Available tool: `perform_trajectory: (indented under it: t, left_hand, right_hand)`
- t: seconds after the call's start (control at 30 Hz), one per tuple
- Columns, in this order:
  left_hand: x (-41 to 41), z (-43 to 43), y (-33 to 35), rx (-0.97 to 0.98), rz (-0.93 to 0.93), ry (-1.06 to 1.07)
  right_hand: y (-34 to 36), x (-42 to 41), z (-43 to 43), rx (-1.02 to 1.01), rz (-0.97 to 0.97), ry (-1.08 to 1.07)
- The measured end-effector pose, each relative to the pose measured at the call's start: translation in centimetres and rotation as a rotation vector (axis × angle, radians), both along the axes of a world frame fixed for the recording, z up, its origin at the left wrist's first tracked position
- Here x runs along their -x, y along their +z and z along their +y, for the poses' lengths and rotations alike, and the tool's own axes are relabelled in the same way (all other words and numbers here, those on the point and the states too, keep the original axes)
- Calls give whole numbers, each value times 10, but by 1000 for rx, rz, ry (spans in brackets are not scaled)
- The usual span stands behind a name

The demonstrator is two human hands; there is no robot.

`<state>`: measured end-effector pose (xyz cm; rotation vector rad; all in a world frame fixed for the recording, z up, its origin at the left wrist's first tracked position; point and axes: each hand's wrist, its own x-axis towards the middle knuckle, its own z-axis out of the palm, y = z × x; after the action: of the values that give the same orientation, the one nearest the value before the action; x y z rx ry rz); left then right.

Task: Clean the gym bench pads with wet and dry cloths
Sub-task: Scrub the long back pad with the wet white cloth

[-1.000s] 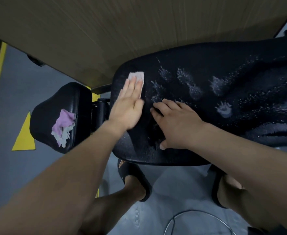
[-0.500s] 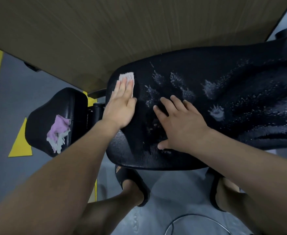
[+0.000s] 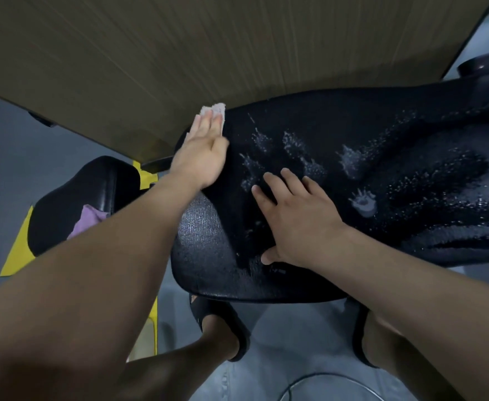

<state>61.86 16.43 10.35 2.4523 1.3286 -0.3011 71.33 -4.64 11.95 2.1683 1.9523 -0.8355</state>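
Left hand (image 3: pixel 202 151): laid flat at the far left edge of the main pad (image 3: pixel 382 134), fingers (image 3: pixel 205 123) straight and close together, not curled. They press a pale cloth (image 3: pixel 216 109) against the pad; only the cloth's far end shows beyond the fingertips, at the pad's rim, close to the wood-grain wall panel (image 3: pixel 208 39).

Right hand (image 3: pixel 304 221): palm down on the main pad, nearer the camera and to the right of the left hand. Its fingers (image 3: pixel 288 176) are spread and relaxed, grasping nothing; the thumb lies near the pad's near edge.

Main pad: black and textured, running off to the right. Pale speckled wet patches lie between the two hands and beyond the right hand's fingertips – one rounded splash mark (image 3: pixel 363 202) sits just right of that hand. Fine droplets cover the right-hand stretch.

Seat pad (image 3: pixel 98 180): smaller, black, to the left of the main pad and apart from it. A purple cloth (image 3: pixel 90 217) lies on it, partly hidden by the left forearm.

Floor (image 3: pixel 12 157): grey, with yellow markings (image 3: pixel 17 250) at left. Below the main pad – a black sandal (image 3: pixel 217 316) on the person's foot. A thin cable loop (image 3: pixel 324 379) lies at the bottom of the view.
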Motion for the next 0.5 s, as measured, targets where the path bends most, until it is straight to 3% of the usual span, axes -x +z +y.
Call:
perform_trajectory:
  t: [0.07,0.23,0.5]
  left_hand:
    - [-12,-9,1,-16,-15,-18]
    - [16,3,14,48,-72,-293]
    - [9,11,2,1,-162,-243]
  right_hand:
    - [0,-1,-1,-4,8,4]
    - [-1,-2,-1,-24,11,8]
    - [-4,-4,-1,-37,20,7]
